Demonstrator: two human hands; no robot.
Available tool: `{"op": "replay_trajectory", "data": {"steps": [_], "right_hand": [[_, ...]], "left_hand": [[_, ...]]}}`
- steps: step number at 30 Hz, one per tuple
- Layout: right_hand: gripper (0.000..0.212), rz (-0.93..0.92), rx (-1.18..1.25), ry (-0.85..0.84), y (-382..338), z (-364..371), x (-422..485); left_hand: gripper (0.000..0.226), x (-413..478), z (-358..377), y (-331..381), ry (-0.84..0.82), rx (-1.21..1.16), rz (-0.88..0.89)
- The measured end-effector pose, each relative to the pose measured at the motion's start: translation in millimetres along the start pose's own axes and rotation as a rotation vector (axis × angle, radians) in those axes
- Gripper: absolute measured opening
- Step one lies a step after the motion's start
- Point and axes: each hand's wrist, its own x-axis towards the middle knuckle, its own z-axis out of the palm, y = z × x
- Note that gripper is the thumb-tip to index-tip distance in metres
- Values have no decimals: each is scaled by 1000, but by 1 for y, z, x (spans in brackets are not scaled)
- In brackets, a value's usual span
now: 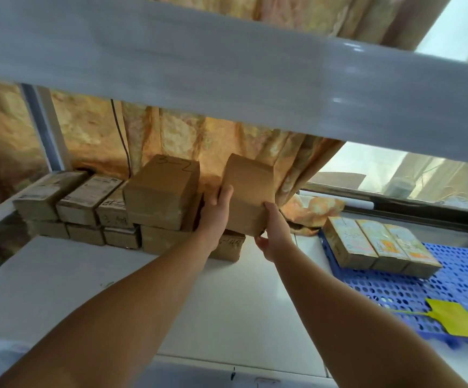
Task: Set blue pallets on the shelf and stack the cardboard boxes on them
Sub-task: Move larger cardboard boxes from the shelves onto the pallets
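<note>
Both my hands grip one plain cardboard box (251,191), tilted and lifted just above the stack at the back of the white shelf (115,289). My left hand (216,212) holds its left side, my right hand (276,232) its lower right corner. To its left a box marked "3-2" (163,189) tops a two-layer row of several cardboard boxes (81,203). On the right lies a blue perforated pallet (437,292) carrying three boxes with printed labels (378,246).
A grey shelf beam (255,79) crosses overhead, close above the stack. A yellow fly swatter (454,319) lies on the pallet's near part. A patterned curtain (171,130) hangs behind the boxes, with a window at the right.
</note>
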Motion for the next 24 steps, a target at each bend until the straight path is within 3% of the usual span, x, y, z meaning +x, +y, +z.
{"op": "replay_trajectory", "data": {"steps": [5,9,13,16,20,24], "right_hand": [[38,-72,104,51,-8,-45,-3],[18,-159,118,86,-24,-92,-8],[8,-189,136,108,-42,-146,-12],[9,-187,190,140,-55,-189,-11],[12,-150,162,184,-77,-258,-14],[10,-199,140,207,-108,-327,-15]], "left_hand": [[42,-14,42,3,-6,-61,5],[26,-26,83,5,-6,-44,84],[31,-46,134,16,-70,-138,-2],[46,-60,178,17,-101,-144,65],[28,-88,241,22,-221,-232,10],[34,-114,304,25,-307,-238,-52]]}}
